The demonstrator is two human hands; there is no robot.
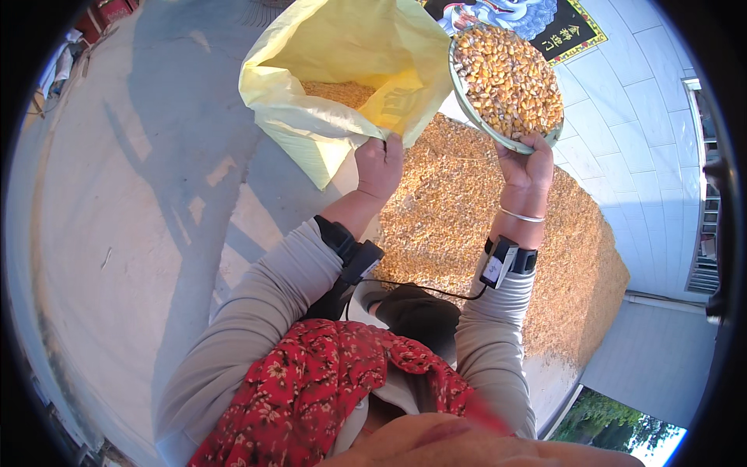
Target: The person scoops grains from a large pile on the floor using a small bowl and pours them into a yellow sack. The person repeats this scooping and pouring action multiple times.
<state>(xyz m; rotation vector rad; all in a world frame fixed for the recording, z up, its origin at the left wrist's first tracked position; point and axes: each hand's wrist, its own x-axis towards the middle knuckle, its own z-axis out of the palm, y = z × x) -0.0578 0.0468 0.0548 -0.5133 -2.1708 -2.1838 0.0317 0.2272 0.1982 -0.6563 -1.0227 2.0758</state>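
My left hand point(380, 166) pinches the near rim of a yellow woven sack point(327, 131), whose mouth gapes wide. Some corn kernels point(338, 93) show deep inside it. In my right hand point(528, 166) is a round, pale green basin point(467, 108), gripped at its near edge with the thumb on the rim. Loose corn kernels point(508, 82) fill the basin to a heap, and it is held up just to the right of the sack's mouth. Below the basin a large pile of corn kernels point(449, 204) spreads over the floor. The sack's underside is hidden from me.
A white tiled wall point(636, 117) borders the corn on the right, with a barred window point(706, 233) in it. A decorated dark panel point(560, 29) bearing writing is behind the basin. Concrete floor point(111, 233) extends on the left. A black cable point(432, 288) links devices strapped to both forearms.
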